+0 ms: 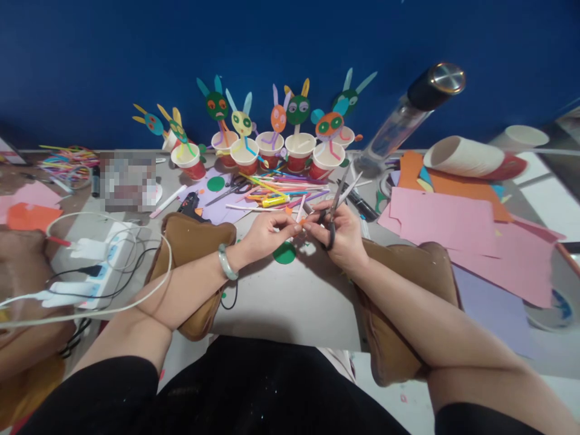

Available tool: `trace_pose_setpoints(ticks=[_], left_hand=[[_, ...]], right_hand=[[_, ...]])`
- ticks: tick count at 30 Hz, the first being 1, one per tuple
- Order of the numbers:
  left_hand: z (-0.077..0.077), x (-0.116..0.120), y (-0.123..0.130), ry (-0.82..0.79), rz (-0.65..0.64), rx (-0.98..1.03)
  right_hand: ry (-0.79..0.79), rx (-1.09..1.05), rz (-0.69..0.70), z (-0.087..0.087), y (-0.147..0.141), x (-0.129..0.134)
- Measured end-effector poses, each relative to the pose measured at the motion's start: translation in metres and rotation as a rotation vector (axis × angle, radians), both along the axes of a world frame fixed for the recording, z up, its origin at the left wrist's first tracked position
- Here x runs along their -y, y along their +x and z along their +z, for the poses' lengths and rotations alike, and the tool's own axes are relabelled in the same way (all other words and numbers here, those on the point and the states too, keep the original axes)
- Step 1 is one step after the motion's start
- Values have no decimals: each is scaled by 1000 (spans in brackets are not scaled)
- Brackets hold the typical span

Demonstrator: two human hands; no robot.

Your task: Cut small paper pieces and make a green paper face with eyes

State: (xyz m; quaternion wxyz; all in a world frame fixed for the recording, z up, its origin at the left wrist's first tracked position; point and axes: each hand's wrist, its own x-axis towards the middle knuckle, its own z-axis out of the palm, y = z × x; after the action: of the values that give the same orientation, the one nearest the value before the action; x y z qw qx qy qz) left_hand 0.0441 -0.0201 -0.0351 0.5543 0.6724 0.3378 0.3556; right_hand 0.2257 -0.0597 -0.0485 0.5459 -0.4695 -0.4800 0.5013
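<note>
My left hand (pixel 267 237), a bangle on its wrist, is closed in a pinch over the table. Between its thumb and fingertips is a small orange paper piece (pixel 302 222), mostly covered by the fingers. My right hand (pixel 347 240) is wrapped round scissors (pixel 336 205) whose blades point up and away. Its fingertips meet those of my left hand at the orange piece. Just below the hands a green paper circle (pixel 284 254) lies flat. Beyond them is a heap of colourful sticks (pixel 281 187), with another pair of scissors (pixel 226 190) to its left.
Paper cups (pixel 245 158) with paper animal figures line the blue wall. A glass bottle (pixel 394 130) stands right of them. Pink paper sheets (pixel 444 220) lie at right. Brown cushions (pixel 193 241) sit under both forearms. A power strip (pixel 109 266) with cables is at left, near another person's arm.
</note>
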Motion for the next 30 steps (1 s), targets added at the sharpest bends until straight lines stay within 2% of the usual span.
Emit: trace_pose_setpoints(ticks=[11, 24, 30], left_hand=[[0, 2, 0, 29, 15, -26], [-11, 2, -4, 261, 124, -109], [-14, 1, -4, 316, 143, -97]], right_hand=[[-13, -38, -31, 2, 1, 2], [45, -56, -44, -1, 0, 2], [38, -77, -61, -1, -2, 1]])
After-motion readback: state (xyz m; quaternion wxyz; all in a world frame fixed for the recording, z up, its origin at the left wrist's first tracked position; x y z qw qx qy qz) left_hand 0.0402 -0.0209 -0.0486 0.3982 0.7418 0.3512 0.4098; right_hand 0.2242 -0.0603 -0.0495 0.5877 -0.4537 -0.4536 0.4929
